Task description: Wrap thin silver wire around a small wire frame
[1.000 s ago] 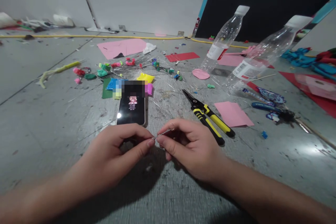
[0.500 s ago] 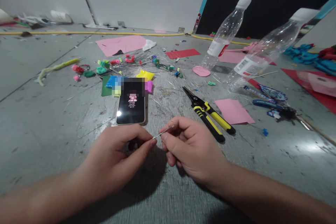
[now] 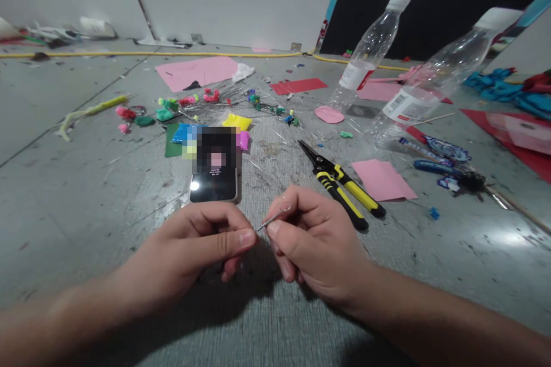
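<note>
A thin, silvery piece of wire [image 3: 275,217] runs slantwise between my two hands, with a small loop at its upper right end. My left hand [image 3: 206,243] pinches the lower end between thumb and forefinger. My right hand [image 3: 312,235] grips it nearer the loop, thumb pressed against the forefinger. Both hands are just above the grey floor, fingertips close together. Beyond my left hand lies a phone [image 3: 214,186] with a dark screen. Yellow-and-black pliers [image 3: 340,183] lie past my right hand, jaws pointing away to the left.
Two clear plastic bottles [image 3: 359,69] stand at the right, beside pink paper [image 3: 383,179] and a bunch of keys and charms [image 3: 456,175]. Behind the phone are a yellow packet [image 3: 237,122], wires and small coloured pieces [image 3: 210,96]. A yellow cable [image 3: 193,55] runs along the wall.
My left hand has rolled so its thumb now lies along the top of the pinch. My right hand has shifted slightly, still on the wire.
</note>
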{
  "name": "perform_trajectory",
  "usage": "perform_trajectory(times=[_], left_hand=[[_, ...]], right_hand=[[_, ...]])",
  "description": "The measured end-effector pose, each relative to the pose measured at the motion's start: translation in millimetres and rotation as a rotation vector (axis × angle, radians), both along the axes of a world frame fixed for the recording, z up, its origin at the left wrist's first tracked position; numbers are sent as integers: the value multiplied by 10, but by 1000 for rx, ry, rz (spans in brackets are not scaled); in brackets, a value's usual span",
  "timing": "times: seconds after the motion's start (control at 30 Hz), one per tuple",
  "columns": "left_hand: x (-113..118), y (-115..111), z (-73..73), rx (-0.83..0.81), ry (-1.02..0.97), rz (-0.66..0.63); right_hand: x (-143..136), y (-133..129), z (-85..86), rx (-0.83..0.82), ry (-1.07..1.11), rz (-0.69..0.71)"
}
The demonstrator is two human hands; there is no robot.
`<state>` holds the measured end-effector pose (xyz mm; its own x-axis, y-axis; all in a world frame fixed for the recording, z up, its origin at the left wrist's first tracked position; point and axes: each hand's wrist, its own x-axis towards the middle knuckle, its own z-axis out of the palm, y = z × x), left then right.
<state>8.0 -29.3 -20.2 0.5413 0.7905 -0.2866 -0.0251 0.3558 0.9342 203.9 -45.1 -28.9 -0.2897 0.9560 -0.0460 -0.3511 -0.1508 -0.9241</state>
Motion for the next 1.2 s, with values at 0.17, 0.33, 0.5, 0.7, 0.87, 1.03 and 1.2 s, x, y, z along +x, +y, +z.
perform_trajectory(times=[0.17, 0.33, 0.5, 0.7, 0.87, 1.03, 1.2], left_hand=[[12, 14, -14, -151, -98, 5], [64, 70, 31, -148, -216, 110], [43, 87, 47, -151, -209, 178], [-4, 100, 46, -91, -136, 229], [-46, 152, 67, 70, -37, 281], [-121, 209, 116, 388, 128, 352], [-195, 209, 190, 882, 331, 384]], right_hand=[[60, 46, 13, 133, -155, 23], [381, 317, 70, 681, -1011, -171], [826, 546, 164, 308, -1946, -133], [1044, 613, 118, 336, -1895, -49], [957, 663, 73, 399, -1845, -167], [755, 552, 108, 682, -1563, -225], [686, 438, 88, 912, -1340, -164]])
